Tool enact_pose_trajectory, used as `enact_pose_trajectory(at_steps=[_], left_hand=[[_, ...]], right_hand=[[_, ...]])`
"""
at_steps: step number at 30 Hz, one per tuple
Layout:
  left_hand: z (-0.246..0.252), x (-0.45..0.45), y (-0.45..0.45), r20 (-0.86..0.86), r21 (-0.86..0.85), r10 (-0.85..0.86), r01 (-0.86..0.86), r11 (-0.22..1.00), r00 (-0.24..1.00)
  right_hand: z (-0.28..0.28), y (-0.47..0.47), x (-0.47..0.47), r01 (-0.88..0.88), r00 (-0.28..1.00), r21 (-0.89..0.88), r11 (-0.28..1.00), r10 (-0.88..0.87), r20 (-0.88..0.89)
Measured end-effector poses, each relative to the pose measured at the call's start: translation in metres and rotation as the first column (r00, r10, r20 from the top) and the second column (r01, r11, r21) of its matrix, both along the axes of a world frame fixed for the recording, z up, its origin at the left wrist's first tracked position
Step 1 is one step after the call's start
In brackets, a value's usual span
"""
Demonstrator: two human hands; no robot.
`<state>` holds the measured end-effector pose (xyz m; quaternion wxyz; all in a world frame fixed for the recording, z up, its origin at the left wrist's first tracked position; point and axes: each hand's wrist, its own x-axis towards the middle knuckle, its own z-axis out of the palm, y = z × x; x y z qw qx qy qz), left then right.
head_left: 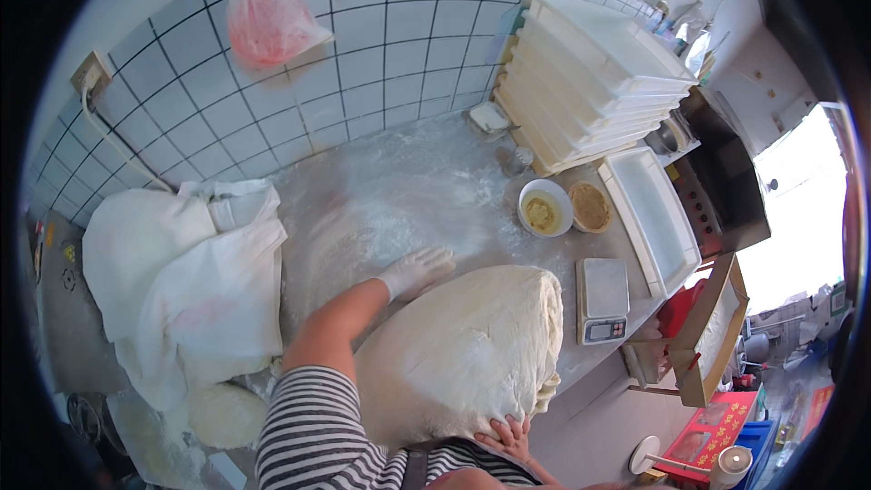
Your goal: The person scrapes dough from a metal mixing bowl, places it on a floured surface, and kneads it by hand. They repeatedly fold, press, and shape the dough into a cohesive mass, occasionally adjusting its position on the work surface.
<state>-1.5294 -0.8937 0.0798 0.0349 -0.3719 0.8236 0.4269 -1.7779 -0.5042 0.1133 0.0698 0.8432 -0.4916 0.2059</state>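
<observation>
A large, thick mass of folded dough (pixel 463 354) lies on the floured metal worktop (pixel 306 265), directly before me. Its right end shows layered folds. My left hand (pixel 418 273), in a thin pale glove, lies flat with fingers extended on the worktop just beyond the dough's far side. Part of its palm edge is close to the dough; contact is unclear. My right hand (pixel 507 437), bare, has its spread fingers against the dough's near right edge. Its thumb side is partly hidden, so a grip cannot be made out.
White cloths (pixel 211 286) cover something at left, beside a smaller dough piece (pixel 228 415). To the right are a bowl with yellowish contents (pixel 544 209), a bowl of brown filling (pixel 590 207), a digital scale (pixel 603 299), a white tray (pixel 650 218) and stacked trays (pixel 592 75).
</observation>
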Motion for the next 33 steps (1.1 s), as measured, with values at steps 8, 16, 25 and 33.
enact_pose_trajectory(at_steps=[8, 16, 25, 33], left_hand=[[0.021, 0.201, 0.208, 0.294, -0.51, -0.216, 0.344, 0.789, 0.931], [0.014, 0.143, 0.275, 0.017, 0.709, 0.922, -0.655, 0.263, 0.388], [0.092, 0.084, 0.22, -0.332, 0.343, 0.712, -0.624, 0.702, 0.618], [0.066, 0.0, 0.059, 0.161, 0.682, 0.547, -0.493, 0.54, 0.822]], right_hand=[[0.022, -0.012, 0.011, -0.017, 0.987, 0.138, 0.99, -0.005, 0.16], [0.08, -0.019, -0.001, -0.103, 0.906, 0.31, 0.945, -0.039, 0.422], [-0.004, -0.097, -0.117, -0.318, -0.05, 0.928, 0.194, -0.981, 0.188], [-0.035, -0.07, -0.14, -0.791, 0.014, 0.581, 0.191, -0.944, 0.33]])
